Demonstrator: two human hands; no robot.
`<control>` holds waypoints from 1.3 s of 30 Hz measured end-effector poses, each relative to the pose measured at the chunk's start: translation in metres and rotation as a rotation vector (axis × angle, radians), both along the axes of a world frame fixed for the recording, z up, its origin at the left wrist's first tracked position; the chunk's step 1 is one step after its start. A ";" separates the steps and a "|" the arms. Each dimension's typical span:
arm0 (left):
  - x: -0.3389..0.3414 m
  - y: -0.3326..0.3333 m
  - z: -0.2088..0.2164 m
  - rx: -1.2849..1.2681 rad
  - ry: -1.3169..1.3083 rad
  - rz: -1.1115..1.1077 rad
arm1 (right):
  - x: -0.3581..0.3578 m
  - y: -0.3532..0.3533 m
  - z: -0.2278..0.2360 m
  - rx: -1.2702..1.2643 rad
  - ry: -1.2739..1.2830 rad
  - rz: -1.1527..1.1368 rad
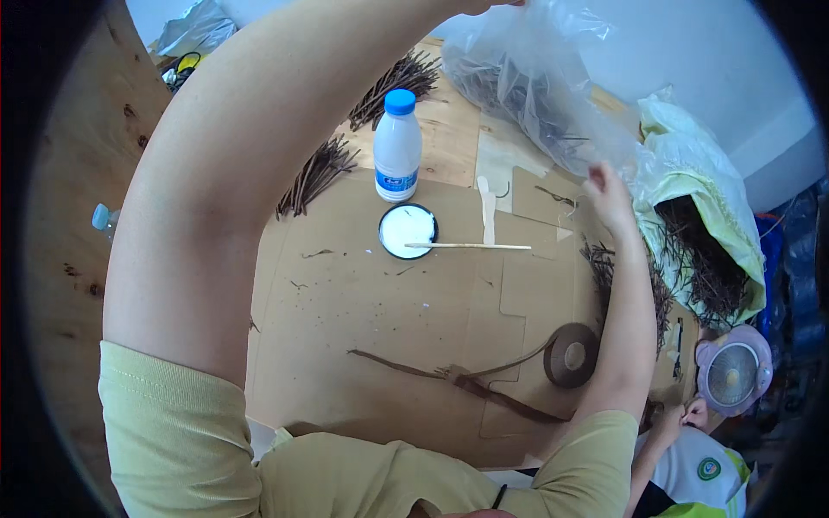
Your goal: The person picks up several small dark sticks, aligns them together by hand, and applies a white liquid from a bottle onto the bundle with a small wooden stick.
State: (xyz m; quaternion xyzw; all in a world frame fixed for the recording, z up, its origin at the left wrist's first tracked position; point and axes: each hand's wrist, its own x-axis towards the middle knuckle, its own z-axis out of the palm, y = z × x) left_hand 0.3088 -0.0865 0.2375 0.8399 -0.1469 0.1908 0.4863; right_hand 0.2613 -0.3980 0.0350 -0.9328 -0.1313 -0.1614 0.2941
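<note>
A clear plastic bag (pixel 535 78) with dark thin sticks inside is held up at the far right of the table. My left hand (pixel 494 4) reaches to its raised top and closes on the plastic, mostly cut off by the upper edge of the view. Lower down, my right hand (pixel 609 200) has its fingers curled at the bag's near edge, gripping the plastic. A white bottle with a blue cap (pixel 398 142) stands between my arms. In front of it sits a round dark dish of white paste (pixel 406 229), a thin wooden stick (pixel 484 247) lying across its rim.
Bundles of brown twigs (pixel 319 175) lie beyond the cardboard sheet (pixel 371 302). A flat wooden stick (pixel 487 211) and a roll of brown tape (pixel 572 355) rest on it. At right are a pale green sack of twigs (pixel 695 224), a purple fan (pixel 734 371) and another person's hands (pixel 693 414).
</note>
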 end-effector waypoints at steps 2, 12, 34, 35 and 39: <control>-0.003 0.000 -0.002 0.003 0.001 0.006 | -0.002 0.004 -0.011 -0.244 0.112 0.140; -0.017 0.007 -0.009 -0.048 -0.001 -0.036 | -0.007 0.080 -0.004 -0.113 0.362 0.448; -0.084 0.039 -0.004 0.607 -0.039 -0.479 | 0.004 0.055 0.037 0.298 0.329 0.273; -0.075 0.043 -0.014 0.677 -0.148 -0.498 | 0.011 0.049 0.025 0.197 0.256 0.263; -0.065 0.042 -0.020 0.929 -0.282 -0.470 | 0.012 0.018 0.034 0.004 0.238 0.110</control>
